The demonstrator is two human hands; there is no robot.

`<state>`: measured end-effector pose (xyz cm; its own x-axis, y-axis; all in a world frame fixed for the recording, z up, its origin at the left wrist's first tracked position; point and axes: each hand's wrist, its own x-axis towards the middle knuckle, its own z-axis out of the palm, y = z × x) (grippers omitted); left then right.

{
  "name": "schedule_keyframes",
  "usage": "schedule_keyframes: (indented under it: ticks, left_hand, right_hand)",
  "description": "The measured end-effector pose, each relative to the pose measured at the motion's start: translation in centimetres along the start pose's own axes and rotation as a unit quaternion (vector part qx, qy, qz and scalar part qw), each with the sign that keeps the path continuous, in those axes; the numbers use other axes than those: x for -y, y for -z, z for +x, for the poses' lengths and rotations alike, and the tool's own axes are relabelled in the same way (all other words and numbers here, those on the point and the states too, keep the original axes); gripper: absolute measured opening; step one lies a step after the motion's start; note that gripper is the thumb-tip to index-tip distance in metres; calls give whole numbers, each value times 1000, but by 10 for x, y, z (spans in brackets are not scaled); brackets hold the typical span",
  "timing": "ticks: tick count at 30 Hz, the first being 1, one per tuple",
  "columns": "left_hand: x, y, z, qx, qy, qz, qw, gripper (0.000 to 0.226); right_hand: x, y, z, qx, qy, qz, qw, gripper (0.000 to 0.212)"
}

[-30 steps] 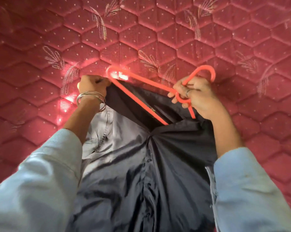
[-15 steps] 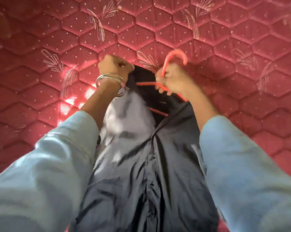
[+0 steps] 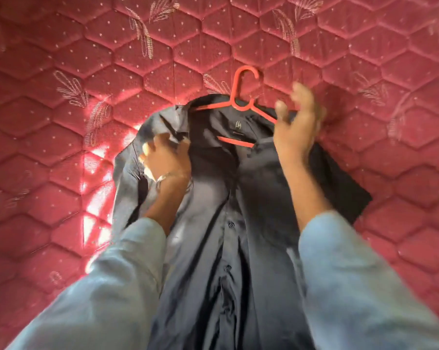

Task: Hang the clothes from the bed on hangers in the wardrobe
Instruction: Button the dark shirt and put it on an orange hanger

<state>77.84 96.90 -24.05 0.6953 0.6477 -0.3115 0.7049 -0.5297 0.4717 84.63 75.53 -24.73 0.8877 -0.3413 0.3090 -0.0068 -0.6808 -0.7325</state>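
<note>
**Q:** Fingers (image 3: 293, 94) of the right hand (image 3: 295, 127): how do they stand?

**A:** Spread wide and blurred, raised above the right shoulder of the shirt (image 3: 228, 198), with nothing gripped. They lie just beside the right arm of the hanger (image 3: 241, 104); whether they touch it cannot be told.

**Q:** And the left hand (image 3: 166, 160)?

**A:** Its fingers (image 3: 163, 141) are curled on the cloth at the left side of the open collar, apparently holding a fold there. The blur hides how firm the hold is. A metal bangle (image 3: 163, 177) sits at the wrist.

**Q:** Where is the shirt?

**A:** Flat on the bed (image 3: 62, 122), front upward, collar toward the far side. It is dark, with a row of buttons running down the middle. A small label shows inside the neck.

**Q:** Where is the hanger?

**A:** Inside the shirt's neck opening. Its red hook sticks out past the collar and lies on the quilt. Both sloping arms run under the shoulders, and a short length of the lower bar shows through the open collar below the label.

**Q:** What else is visible?

**A:** Pale blue sleeves (image 3: 352, 286) cover both forearms. The bed has a red quilted cover with a hexagon pattern, pale dots and stitched leaf motifs. Bright patches of sunlight (image 3: 94, 203) fall on the quilt left of the shirt.
</note>
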Motion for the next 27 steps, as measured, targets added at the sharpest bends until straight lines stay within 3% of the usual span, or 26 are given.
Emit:
schedule_keyframes:
  ticks: [2,3,6,8,11,13,15,17,20,22,24,25,27]
  left_hand:
    - [20,-1,-25,-3,35,46,998,44]
    - [27,-1,-40,-3,30,65,997,46]
    - [48,-6,-75,27,-57,145,987,56]
    - [57,-10,-91,73,-93,191,975,64]
    - [63,-14,-106,166,-114,250,947,64]
    - [67,-17,-107,210,-123,231,942,51]
    - [67,-17,-105,231,-122,168,951,43]
    - [66,-10,-103,244,-131,97,956,49]
    - [68,13,-96,264,-215,64,938,73]
    - [72,32,-89,315,-271,136,899,87]
    - [73,45,-86,376,-263,260,849,94]
    - [73,47,-86,406,-240,316,823,95]
    - [71,49,-88,465,-191,388,773,90]
  right_hand:
    - [-16,29,-47,-94,-42,-87,991,28]
    - [-20,43,-72,-102,-77,-122,984,28]
    - [-16,69,-136,-27,-240,-195,951,49]
    - [-9,76,-161,68,-284,-256,921,66]
    - [-1,79,-177,227,-245,-321,886,68]
    - [-3,79,-180,278,-208,-314,884,47]
    - [-7,79,-178,276,-175,-266,907,20]
    - [-8,86,-175,234,-133,-194,943,7]
    - [4,105,-180,123,-27,-106,986,10]
    - [11,116,-194,136,25,-83,987,18]
    - [14,124,-208,258,26,-105,960,21]
    - [15,126,-210,356,-11,-145,923,20]
    - [9,126,-212,538,-125,-216,805,25]
